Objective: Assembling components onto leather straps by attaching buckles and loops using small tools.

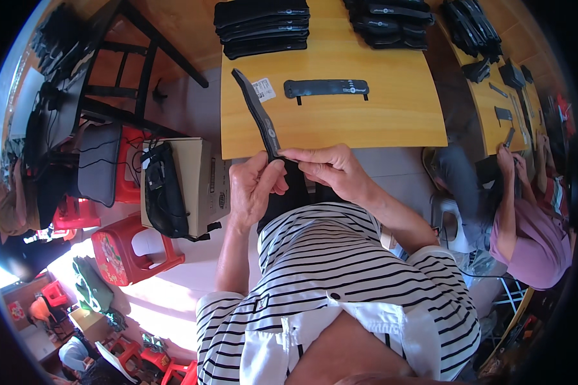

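Observation:
A long black padded strap (257,109) with a small white print stands tilted up from my hands, at the near edge of the table. My left hand (250,189) is closed round its lower end, thumb on top. From the right, my right hand (334,168) pinches the same end between thumb and fingers. Beyond them a second black strap (327,88) lies flat on the table, two short dark tabs sticking out on its near side. A white printed paper label (262,90) lies just behind the held strap.
Stacks of black straps (263,29) (392,22) stand along the far side of the yellow wooden table (392,122). Left of me are a cardboard box (199,183) with a black bag on it and a red stool (131,250). A co-worker in pink (533,244) sits right, at another table.

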Demonstrator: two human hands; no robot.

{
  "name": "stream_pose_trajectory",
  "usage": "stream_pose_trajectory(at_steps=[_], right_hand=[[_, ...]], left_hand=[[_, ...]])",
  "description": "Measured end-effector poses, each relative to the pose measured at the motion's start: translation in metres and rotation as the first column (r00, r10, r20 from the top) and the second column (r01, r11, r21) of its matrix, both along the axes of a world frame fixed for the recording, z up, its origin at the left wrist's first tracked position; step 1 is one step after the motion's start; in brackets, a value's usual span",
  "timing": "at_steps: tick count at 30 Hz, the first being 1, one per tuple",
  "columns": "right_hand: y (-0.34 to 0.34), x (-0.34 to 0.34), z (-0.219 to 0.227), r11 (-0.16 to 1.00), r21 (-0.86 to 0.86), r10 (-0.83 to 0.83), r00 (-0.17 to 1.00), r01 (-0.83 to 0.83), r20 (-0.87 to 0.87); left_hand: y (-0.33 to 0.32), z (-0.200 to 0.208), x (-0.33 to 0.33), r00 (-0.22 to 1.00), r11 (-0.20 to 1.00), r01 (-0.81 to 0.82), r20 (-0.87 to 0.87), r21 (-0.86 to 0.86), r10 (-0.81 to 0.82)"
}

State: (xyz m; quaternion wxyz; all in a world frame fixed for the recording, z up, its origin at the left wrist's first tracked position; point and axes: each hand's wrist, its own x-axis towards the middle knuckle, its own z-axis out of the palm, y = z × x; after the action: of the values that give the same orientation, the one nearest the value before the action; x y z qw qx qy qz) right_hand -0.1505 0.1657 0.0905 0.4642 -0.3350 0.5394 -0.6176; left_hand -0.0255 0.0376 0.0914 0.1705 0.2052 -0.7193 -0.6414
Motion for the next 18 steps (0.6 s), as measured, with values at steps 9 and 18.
stream_pose_trajectory(at_steps=[9,18], right_hand=[[0.000,0.008,0.004,0.989,-0.140,-0.105,0.921,0.056,-0.375],[-0.003,0.005,0.023,0.937,-0.075,0.209,0.719,-0.342,-0.663]], left_hand=[[0.012,0.018,0.012,0.984,0.994,-0.112,0.141,0.016,0.108],[0.017,0.043,0.041,0.971,0.978,0.087,0.204,0.192,-0.126]])
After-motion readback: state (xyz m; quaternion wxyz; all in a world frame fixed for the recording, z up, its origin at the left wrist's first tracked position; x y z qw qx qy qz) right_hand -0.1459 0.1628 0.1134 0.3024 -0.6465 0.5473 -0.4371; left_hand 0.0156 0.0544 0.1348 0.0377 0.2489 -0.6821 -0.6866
